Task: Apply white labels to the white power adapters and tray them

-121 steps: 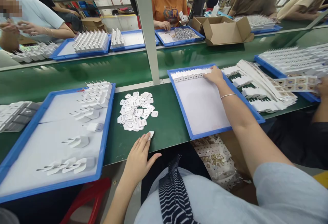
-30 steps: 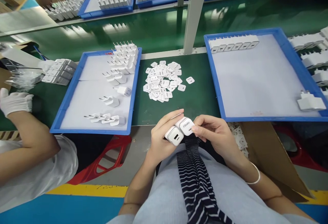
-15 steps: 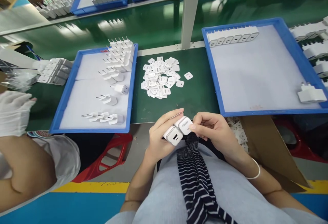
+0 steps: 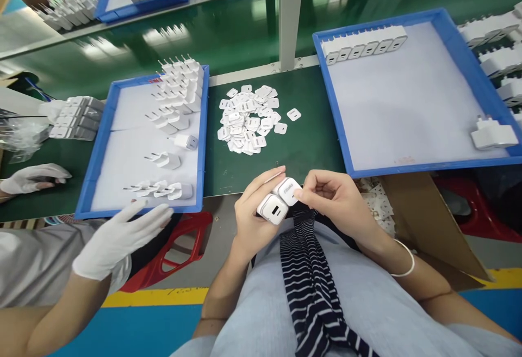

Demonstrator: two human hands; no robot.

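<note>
Close in over the lap, left hand [image 4: 253, 210] cups two white chargers [image 4: 279, 200]; right hand [image 4: 334, 199] pinches the upper one's face at 3 o'clock. Best to press flat, edges square. At 12 o'clock, loose labels [image 4: 248, 120] on the bench [image 4: 310, 139].

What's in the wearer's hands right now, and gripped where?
Left hand holds two white charger blocks around their bodies, port faces showing. Right hand fingertips pinch at the upper block's face; whether they hold a sticker cannot be told.

Bright, even overhead light glares off the green belt [image 4: 244, 30]; edges bow, corners slightly soft.
</note>
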